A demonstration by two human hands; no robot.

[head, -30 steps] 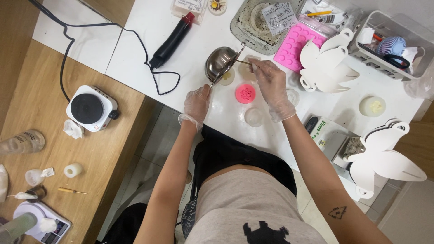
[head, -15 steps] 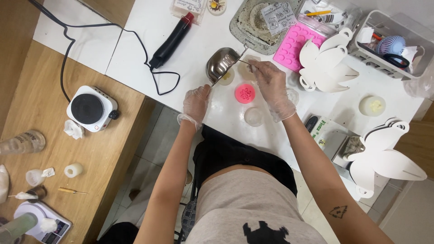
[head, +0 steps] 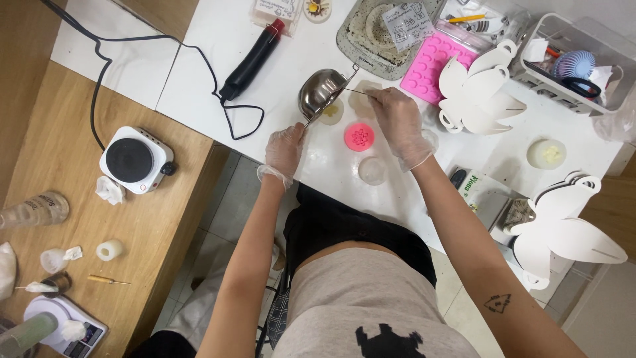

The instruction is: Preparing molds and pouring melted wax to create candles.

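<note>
My gloved left hand (head: 283, 150) grips the long handle of a small steel melting pot (head: 320, 90), which is tilted above a small round mould with yellowish filling (head: 331, 113). My gloved right hand (head: 399, 121) pinches a thin stick (head: 354, 91) whose tip reaches the pot's rim. A pink round candle with a flower pattern (head: 359, 136) lies just below the pot. A clear round mould (head: 371, 170) sits below that, near my right wrist.
A black heat gun (head: 253, 58) with cable lies at upper left of the white table (head: 212, 40). Also there: pink silicone mould (head: 430, 66), grey tray (head: 358, 41), white flower-shaped cutouts (head: 478, 89), white basket (head: 575, 63). An electric hotplate (head: 134, 159), scale (head: 66, 326) and bottle (head: 33, 210) stand on the wooden table.
The pot has shifted slightly left and up with my left hand. My right hand has risen a little with the stick toward the pot's rim.
</note>
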